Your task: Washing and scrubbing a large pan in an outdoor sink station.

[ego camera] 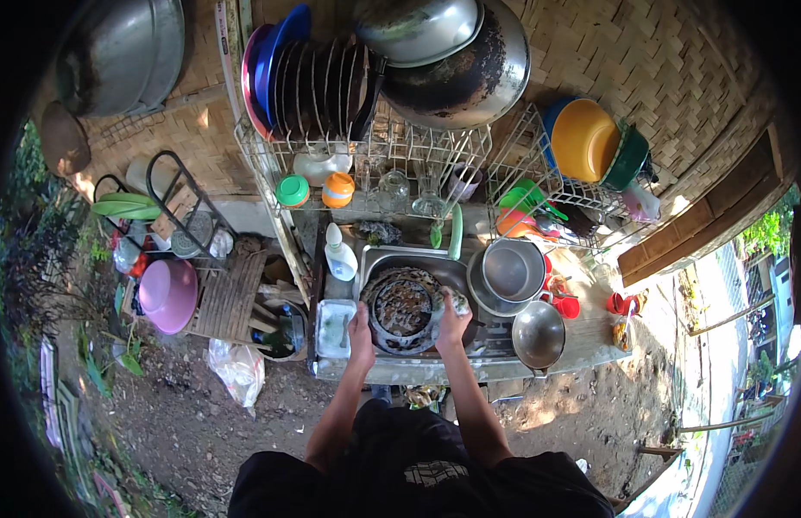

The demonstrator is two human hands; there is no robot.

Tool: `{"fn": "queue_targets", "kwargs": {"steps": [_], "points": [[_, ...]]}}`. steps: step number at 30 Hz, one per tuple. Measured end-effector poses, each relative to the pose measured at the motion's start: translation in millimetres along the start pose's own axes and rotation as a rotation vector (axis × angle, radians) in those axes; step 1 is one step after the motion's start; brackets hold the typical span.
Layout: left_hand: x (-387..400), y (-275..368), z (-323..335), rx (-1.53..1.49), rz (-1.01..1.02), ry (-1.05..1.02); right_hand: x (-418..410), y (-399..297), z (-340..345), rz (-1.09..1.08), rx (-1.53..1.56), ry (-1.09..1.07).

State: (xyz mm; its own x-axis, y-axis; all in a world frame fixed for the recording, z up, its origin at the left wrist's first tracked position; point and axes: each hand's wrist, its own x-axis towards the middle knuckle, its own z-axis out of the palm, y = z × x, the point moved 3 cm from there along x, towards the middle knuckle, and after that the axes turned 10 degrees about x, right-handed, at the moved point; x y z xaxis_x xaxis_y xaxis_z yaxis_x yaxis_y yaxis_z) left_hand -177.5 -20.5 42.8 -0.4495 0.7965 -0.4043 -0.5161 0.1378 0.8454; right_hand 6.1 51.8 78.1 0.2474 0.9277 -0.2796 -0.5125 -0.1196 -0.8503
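A soot-blackened metal pot (402, 307) is held over the sink (374, 254), its round, scorched base facing me and flecked with suds. My left hand (360, 338) grips the pot's left side, thumb up and fingers hidden behind it. On the opposite side, my right hand (450, 326) is closed around a foamy scrubbing pad (461, 303) and rests against the pot's edge. Just left of the sink lies a white plastic tub (334, 329) with whitish, soapy-looking contents. Behind that tub stands a white squeeze bottle (340, 252).
Metal pots (514, 270) and a wok-like pan (538, 335) crowd the sink's right side, near red cups (566, 306). A light-green faucet (455, 232) rises behind the basin. Overhead, a wire rack (433, 139) holds dishes. A pink basin (169, 296) sits left on a bamboo bench (224, 294).
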Motion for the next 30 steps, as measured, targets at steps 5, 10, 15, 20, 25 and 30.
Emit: {"fn": "queue_targets", "kwargs": {"steps": [5,10,15,20,25,30], "points": [[9.9,20.8,7.1,0.141,-0.115,-0.213,9.9,-24.4,-2.1,-0.122,-0.254,-0.028],[35.4,17.8,23.7,0.178,-0.148,-0.308,31.4,-51.1,7.8,-0.413,-0.469,-0.143],[2.8,25.9,70.3,0.18,0.042,-0.211,15.6,-91.7,18.1,-0.835,-0.885,0.142],[-29.2,16.6,100.4,0.378,0.199,-0.032,8.1,-103.1,23.9,-0.985,-0.881,-0.457],[-49.8,-15.6,139.9,0.038,0.251,0.063,11.0,-78.2,14.2,-0.915,-0.994,-0.648],[-58.8,-50.1,131.4,0.132,0.285,0.117,22.5,-81.9,-16.7,-0.898,-1.133,-0.873]]}}
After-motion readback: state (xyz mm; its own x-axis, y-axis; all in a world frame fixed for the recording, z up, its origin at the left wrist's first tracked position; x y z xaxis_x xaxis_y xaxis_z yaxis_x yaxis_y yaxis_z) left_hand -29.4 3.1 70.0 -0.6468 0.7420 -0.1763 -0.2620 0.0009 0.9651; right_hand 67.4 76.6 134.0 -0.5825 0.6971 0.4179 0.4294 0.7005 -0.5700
